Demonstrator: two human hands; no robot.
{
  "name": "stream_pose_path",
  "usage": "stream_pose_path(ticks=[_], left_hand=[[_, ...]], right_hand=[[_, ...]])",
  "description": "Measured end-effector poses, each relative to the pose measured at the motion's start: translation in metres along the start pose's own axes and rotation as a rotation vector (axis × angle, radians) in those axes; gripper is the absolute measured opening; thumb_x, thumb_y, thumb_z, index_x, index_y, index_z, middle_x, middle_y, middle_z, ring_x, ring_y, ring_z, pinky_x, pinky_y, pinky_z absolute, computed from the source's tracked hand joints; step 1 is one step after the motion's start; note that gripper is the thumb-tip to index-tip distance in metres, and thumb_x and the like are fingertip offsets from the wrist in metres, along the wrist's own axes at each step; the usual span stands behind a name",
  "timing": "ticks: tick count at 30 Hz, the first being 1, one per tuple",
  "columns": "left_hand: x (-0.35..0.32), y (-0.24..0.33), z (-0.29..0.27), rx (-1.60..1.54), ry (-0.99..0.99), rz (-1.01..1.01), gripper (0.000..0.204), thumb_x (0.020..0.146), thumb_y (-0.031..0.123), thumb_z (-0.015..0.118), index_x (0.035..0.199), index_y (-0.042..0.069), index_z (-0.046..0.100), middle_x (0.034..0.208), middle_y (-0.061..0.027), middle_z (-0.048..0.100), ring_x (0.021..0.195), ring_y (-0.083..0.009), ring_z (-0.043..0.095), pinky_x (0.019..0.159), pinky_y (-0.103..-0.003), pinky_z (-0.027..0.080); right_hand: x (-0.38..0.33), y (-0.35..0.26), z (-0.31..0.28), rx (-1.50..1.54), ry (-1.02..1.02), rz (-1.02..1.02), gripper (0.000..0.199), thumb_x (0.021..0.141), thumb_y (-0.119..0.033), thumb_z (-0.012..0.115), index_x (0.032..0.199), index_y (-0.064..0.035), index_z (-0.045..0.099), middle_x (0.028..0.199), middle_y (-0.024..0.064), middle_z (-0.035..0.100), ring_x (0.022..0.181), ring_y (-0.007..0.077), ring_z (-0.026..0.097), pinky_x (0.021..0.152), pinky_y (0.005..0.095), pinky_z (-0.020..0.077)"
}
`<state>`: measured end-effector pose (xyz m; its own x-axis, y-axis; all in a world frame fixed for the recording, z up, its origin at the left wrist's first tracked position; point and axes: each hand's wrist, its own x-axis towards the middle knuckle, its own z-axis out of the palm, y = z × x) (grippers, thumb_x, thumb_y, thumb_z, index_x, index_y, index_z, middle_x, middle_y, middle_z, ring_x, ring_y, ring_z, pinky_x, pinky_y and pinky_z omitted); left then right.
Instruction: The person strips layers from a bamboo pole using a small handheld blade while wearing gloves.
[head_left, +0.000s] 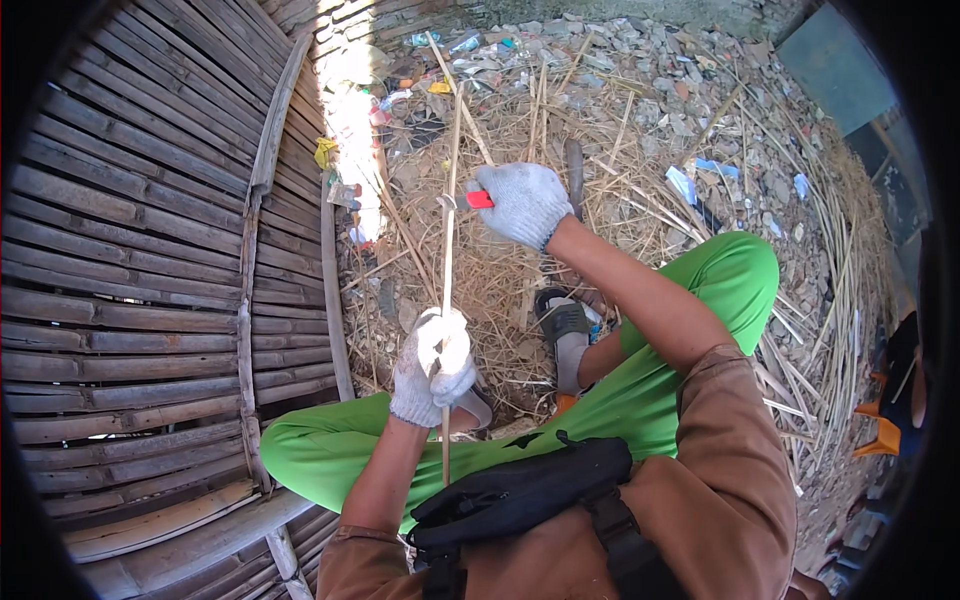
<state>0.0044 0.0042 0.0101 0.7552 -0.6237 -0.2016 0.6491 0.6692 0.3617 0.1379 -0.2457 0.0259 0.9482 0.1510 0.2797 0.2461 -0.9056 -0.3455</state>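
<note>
Head view, person seated, both hands in white knit gloves.

Landmark: the bamboo strip [449, 250], a thin pale sliver running nearly upright through the middle of the frame, from above the lap up toward the rubble at the top.

Left hand [434, 368]: fingers clamped around the bamboo strip at its lower part, fist closed, strip passing through the grip and sticking out below it toward the black pouch [520, 490] strapped at the waist.

Right hand [522, 203]: higher up and just right of the strip, fingers closed on a red-handled knife [479, 199]. The knife's tip meets the strip at its upper part; a small curl of material stands off the strip at that spot. Blade detail too small to tell.

Right of the strip: green trousers [700, 290] with the knee raised, and a foot in a grey sandal [562, 320] on the ground. Brown sleeves on both arms.

Left of the strip: a woven bamboo panel [140, 280] of dark horizontal slats, filling the left side of the view.

Behind the strip: loose straw and bamboo shavings [600, 170] spread over the ground, with stones and scraps of litter mixed in beyond it.

Far right of the strip, at the frame edge: an orange seat [885, 435], partly cut off.
</note>
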Motion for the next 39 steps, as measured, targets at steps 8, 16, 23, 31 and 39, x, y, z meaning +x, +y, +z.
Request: stream_pose_path(ticks=[8,16,23,31,39], left_hand=[[-0.012,-0.016,-0.008,0.082,0.035,-0.127,0.033,0.113,0.027,0.049,0.122,-0.003,0.059,0.075,-0.0118,0.061,0.037,-0.0133,0.043,0.033,-0.028,0.035],[-0.003,-0.017,0.011,0.330,0.115,-0.049,0.027,0.111,0.023,0.054,0.120,-0.002,0.061,0.071,-0.0121,0.061,0.040,-0.0163,0.047,0.033,-0.029,0.037],[0.001,-0.014,0.011,0.397,0.187,0.072,0.024,0.111,0.021,0.053,0.119,0.000,0.060,0.074,-0.0117,0.061,0.041,-0.0156,0.047,0.034,-0.029,0.037],[-0.002,-0.005,-0.014,0.414,0.282,0.170,0.024,0.111,0.022,0.053,0.123,0.002,0.061,0.077,-0.0103,0.063,0.045,-0.0150,0.051,0.037,-0.028,0.040],[-0.005,-0.001,-0.011,0.493,0.259,0.187,0.027,0.113,0.024,0.050,0.123,0.002,0.061,0.076,-0.0087,0.063,0.047,-0.0147,0.052,0.039,-0.028,0.042]], right_hand=[[0.042,0.081,-0.030,-0.004,0.068,0.317,0.034,0.098,-0.038,0.058,0.097,-0.0077,0.073,0.094,0.0229,0.076,0.093,0.0424,0.075,0.083,0.0559,0.0593],[0.031,0.089,-0.016,0.073,0.080,0.431,0.040,0.098,-0.041,0.054,0.101,-0.0073,0.076,0.104,0.0254,0.076,0.099,0.0450,0.074,0.090,0.0554,0.0587],[0.009,0.053,0.006,0.178,0.145,0.313,0.036,0.100,-0.042,0.057,0.096,-0.0088,0.070,0.092,0.0244,0.075,0.091,0.0459,0.073,0.083,0.0585,0.0576],[-0.053,-0.032,0.030,0.099,-0.168,-0.074,0.027,0.094,-0.037,0.065,0.090,-0.0109,0.070,0.082,0.0185,0.074,0.082,0.0402,0.076,0.073,0.0560,0.0601],[-0.042,-0.038,0.019,0.043,-0.157,-0.084,0.031,0.096,-0.040,0.065,0.092,-0.0099,0.069,0.082,0.0179,0.075,0.081,0.0387,0.076,0.069,0.0548,0.0601]])
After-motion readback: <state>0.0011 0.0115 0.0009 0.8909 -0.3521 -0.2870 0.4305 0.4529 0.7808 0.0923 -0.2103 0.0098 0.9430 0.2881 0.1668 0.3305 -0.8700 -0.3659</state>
